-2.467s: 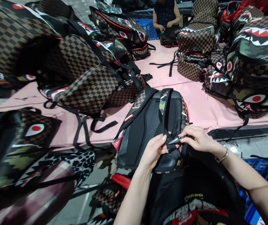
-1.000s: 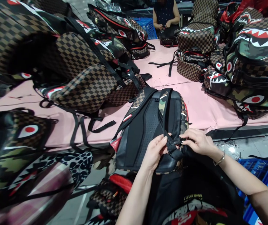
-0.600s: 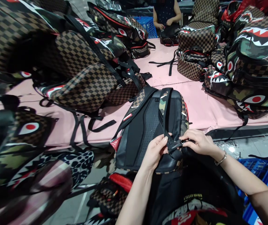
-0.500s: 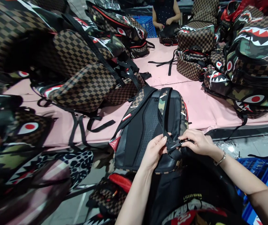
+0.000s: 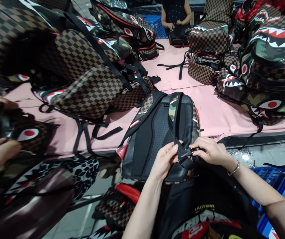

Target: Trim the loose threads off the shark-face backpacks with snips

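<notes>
On a clock face centred on the backpack, with twelve toward the far side of the pink table, the backpack lies back panel up at the near edge, its lower end reaching past the edge toward the wearer. The left hand, at five o'clock, grasps a black strap between thumb and fingers near the bag's lower end. Facing it from four o'clock, the right hand, with a bracelet on its wrist, pinches a small tool close against the strap; the tool is mostly hidden. Checkered bags are heaped at ten o'clock, and shark-print bags at two. Near twelve, a co-worker sits or stands behind a black bag. At nine, another person's hands hold part of a red-eyed bag. A blue crate is at four.
</notes>
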`<state>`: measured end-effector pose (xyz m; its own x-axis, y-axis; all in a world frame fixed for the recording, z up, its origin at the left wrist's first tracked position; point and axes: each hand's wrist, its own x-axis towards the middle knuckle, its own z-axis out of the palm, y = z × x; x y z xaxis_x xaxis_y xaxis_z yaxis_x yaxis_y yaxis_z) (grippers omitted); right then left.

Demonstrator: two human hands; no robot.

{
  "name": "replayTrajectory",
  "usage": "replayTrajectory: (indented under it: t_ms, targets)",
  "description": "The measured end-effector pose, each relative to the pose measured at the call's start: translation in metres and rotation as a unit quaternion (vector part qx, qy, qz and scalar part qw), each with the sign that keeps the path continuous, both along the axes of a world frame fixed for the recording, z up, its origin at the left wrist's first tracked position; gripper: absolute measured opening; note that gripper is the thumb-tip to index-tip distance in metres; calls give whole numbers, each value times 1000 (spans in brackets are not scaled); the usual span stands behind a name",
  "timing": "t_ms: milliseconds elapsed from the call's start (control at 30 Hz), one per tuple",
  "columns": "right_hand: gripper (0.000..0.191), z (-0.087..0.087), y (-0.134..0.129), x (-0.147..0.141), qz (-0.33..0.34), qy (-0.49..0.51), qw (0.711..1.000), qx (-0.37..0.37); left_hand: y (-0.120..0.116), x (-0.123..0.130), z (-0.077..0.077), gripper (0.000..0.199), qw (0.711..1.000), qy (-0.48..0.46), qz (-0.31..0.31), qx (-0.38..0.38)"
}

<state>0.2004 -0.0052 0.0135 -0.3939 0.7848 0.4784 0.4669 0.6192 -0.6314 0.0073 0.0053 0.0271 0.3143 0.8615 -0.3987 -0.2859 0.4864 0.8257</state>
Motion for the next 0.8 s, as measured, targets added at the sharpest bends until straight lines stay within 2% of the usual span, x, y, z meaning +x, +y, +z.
replayTrajectory:
  t_ms: [300, 467, 800]
  targets:
    - [19, 8, 0, -5, -18, -29, 999, 28, 0, 0, -2, 47, 1000, 6, -6, -1]
    - [18, 11, -2, -2, -28, -38, 999, 20, 0, -1, -3, 48, 1000, 12, -7, -2]
    - [19, 6, -2, -2, -19, -1, 1000, 8, 1, -1, -2, 44, 1000, 12, -8, -5]
